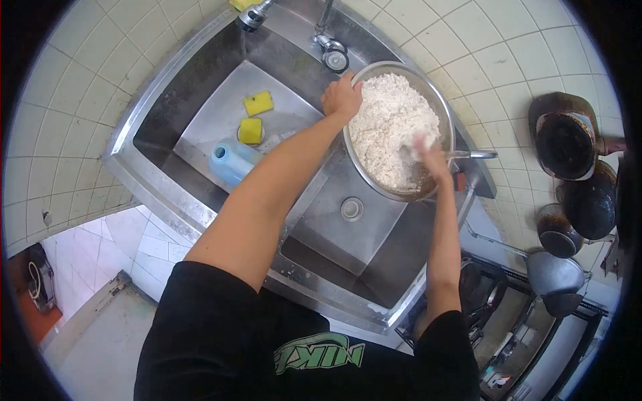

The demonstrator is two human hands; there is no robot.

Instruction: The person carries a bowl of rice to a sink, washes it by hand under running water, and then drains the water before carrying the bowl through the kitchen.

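Observation:
A large metal bowl [352, 148] sits over the corner of the sink, filled with a white, crumbly, flour-like mixture [391, 110]. My left hand [342, 98] grips the bowl's rim on its left side, fingers curled over the edge. Inside the bowl, toward its lower right, is my right hand [430, 159], with its fingers in the mixture and blurred by motion. I cannot tell whether those fingers close on any of it. Some of the mixture around them is smeared in the picture too.
The steel sink [221, 100] has two basins. In the left one are two yellow sponges [259, 102] and a light blue plastic jug [234, 162]; the right one has a drain [352, 208]. A faucet [334, 57] stands behind. Blackened pans [566, 137] hang at right.

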